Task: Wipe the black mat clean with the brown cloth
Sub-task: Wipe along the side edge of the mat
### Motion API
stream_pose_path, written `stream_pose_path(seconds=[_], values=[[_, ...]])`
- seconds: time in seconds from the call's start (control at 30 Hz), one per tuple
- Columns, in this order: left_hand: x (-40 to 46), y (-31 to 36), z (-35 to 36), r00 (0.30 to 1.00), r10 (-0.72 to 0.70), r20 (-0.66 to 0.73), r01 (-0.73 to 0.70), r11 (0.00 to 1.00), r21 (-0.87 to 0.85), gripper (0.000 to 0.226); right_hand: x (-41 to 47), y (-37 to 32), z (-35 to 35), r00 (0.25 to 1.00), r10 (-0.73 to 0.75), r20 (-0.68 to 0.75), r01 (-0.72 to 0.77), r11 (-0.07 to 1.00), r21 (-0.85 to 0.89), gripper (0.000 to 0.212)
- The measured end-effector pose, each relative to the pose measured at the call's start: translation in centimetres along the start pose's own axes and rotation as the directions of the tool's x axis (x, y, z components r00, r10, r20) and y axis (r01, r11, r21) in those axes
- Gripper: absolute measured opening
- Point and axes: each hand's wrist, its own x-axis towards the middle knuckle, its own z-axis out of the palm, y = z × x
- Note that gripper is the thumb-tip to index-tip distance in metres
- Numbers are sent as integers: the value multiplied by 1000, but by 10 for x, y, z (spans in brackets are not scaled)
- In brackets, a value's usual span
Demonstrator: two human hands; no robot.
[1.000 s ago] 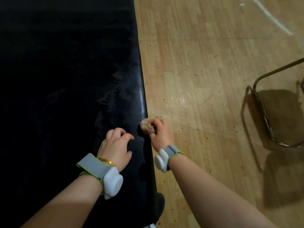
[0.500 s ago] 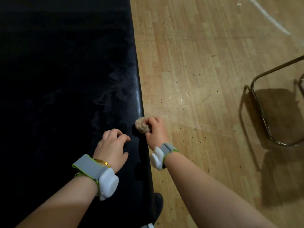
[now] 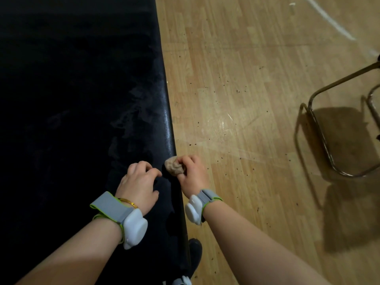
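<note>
Fingers (image 3: 186,161) of the right hand (image 3: 192,175) are curled tight around the brown cloth (image 3: 174,166), which is squashed into a small ball. Only part of the cloth peeks out on the left side of the fist; the rest is hidden inside. The left hand's (image 3: 137,185) fingers are bent and a little spread, with the tips touching the black mat (image 3: 72,99) and holding nothing.

The black mat is the biggest thing. It fills the whole left side and is cut off at the far, left and near edges. It is so dark that most of its top is hard to see; only some faint shiny patches show near its right edge. The cloth ball sits right at that right edge, near the bottom.

The wooden floor (image 3: 246,89) fills the right side and has many tiny dark specks. A bent metal frame (image 3: 320,138) stands far right, cut off by the edge, with a dark shadow.

Each wrist wears a grey band with a white box (image 3: 134,228). A thin gold bangle (image 3: 128,202) sits on the left wrist. A dark shoe (image 3: 195,254) peeks out near the bottom, partly hidden by the mat.
</note>
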Motion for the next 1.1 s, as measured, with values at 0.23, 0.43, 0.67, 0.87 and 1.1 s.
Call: stream_pose_path(seconds=[0.23,0.43,0.67,0.87,1.1], values=[[-3,6,0,1000,18,10,-18,1000,15,45,-46,26,1,992,-89,90,95,993,-67,28],[-10,9,2,1000,21,15,-21,999,30,47,0,-5,-2,999,-30,-18,29,999,-43,34],[-14,8,1,1000,15,17,-16,999,38,45,-68,32,5,993,-46,112,52,998,-47,31],[-18,4,2,999,17,27,-19,998,64,46,-32,9,2,1000,8,-7,-8,1000,12,30],[-14,2,1,996,55,75,-63,992,113,46,-50,22,4,998,-27,55,27,1000,0,34]])
